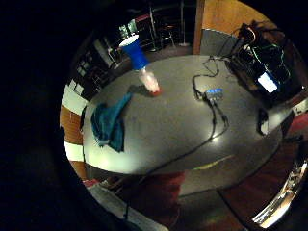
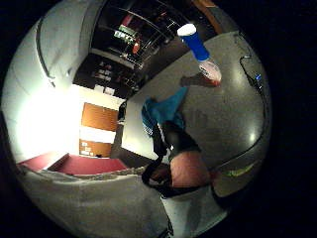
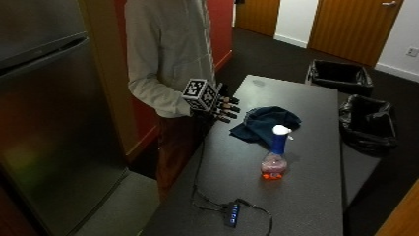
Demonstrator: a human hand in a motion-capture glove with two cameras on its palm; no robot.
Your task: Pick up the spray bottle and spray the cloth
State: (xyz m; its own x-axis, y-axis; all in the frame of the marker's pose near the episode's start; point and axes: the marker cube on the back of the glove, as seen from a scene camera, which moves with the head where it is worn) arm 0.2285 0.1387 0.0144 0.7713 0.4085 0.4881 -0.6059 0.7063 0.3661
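Gloved right hand [image 3: 219, 109] hovering at the table's [image 3: 308, 196] near edge, mid-frame, fingers loosely spread, holding nothing. Spray bottle [image 3: 276, 153] upright at lower right of centre, just below the blue cloth [image 3: 262, 122]. Reach probably down-right past the cloth.

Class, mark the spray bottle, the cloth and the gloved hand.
spray bottle [image 3: 278, 142], outside view, blue neck.
cloth [image 3: 262, 123], outside view, middle of the crumpled heap.
gloved hand [image 3: 221, 109], outside view, back of the hand.
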